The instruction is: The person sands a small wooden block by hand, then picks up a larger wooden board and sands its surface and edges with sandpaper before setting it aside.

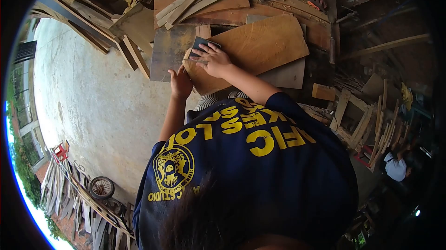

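On a cluttered workbench [169, 45] in front of the person wearing the camera, a broad, flat wooden board [265, 41] lies at a slant, its narrower end toward the left. The right hand [213, 61] rests palm down near that end, fingers spread and nearly straight over a dark sheet [198, 46] pressed against the board's face. The left hand [181, 83] is at the board's left edge, thumb held apart from the fingers; whether it grips the edge, I cannot tell. Beyond the board lies a pile of thin wooden strips [197, 0]. To the left stretches a pale concrete floor [102, 106], with a spoked wheel [101, 188] beside stacked scrap wood [86, 208]
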Demonstrator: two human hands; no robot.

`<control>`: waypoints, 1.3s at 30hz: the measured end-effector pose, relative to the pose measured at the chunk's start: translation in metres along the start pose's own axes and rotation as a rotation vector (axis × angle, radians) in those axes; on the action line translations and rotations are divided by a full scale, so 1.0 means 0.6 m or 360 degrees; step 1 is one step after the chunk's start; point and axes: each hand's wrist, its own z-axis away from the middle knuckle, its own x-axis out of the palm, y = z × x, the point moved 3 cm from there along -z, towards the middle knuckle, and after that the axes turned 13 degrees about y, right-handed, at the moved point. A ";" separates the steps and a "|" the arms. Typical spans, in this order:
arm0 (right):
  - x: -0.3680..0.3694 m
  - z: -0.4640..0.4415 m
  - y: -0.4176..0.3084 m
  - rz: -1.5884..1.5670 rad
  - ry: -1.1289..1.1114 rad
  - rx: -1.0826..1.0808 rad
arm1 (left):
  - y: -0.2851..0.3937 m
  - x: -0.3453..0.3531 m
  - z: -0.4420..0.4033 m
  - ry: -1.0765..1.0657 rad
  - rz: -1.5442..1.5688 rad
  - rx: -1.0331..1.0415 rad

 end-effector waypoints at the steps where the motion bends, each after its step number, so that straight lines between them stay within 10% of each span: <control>1: -0.008 -0.010 0.028 0.0104 0.0065 0.0129 | -0.005 -0.001 -0.003 0.0011 0.0024 0.0020; 9: -0.104 0.098 0.298 0.0652 0.0343 0.1015 | -0.020 -0.017 -0.020 0.0184 -0.0473 0.0193; 14: -0.192 0.199 0.342 0.0948 0.0643 0.2375 | 0.003 -0.010 -0.041 0.0345 -0.0486 0.0199; 15: -0.201 0.212 0.339 0.0958 0.0656 0.2370 | 0.001 -0.001 -0.049 0.0332 -0.0479 0.0198; 17: -0.218 0.253 0.310 -0.0359 0.1779 0.2228 | -0.003 0.014 -0.073 0.0173 -0.0269 0.0058; 19: -0.202 0.298 0.322 -0.0322 0.1873 0.2220 | -0.009 0.015 -0.101 0.0210 -0.0313 0.0048; 21: -0.206 0.333 0.315 -0.0268 0.1976 0.2226 | -0.001 0.050 -0.066 0.0966 -0.0341 0.0426; 23: -0.228 0.345 0.281 -0.0248 0.1687 0.2792 | 0.015 0.119 0.001 0.1042 -0.0372 0.0462; 26: -0.194 0.388 0.307 -0.0650 0.2140 0.2266 | 0.032 0.149 0.001 0.0643 -0.0126 0.0671; 29: -0.217 0.375 0.271 -0.1339 0.2193 0.2959 | 0.054 0.212 0.035 0.0525 -0.0112 0.1005; 35: -0.201 0.374 0.281 -0.2476 0.2195 0.2717 | 0.078 0.310 0.080 0.0218 -0.0127 0.1474; 39: -0.191 0.394 0.250 -0.2326 0.2364 0.2452 | 0.089 0.306 0.058 -0.0289 -0.0134 0.1631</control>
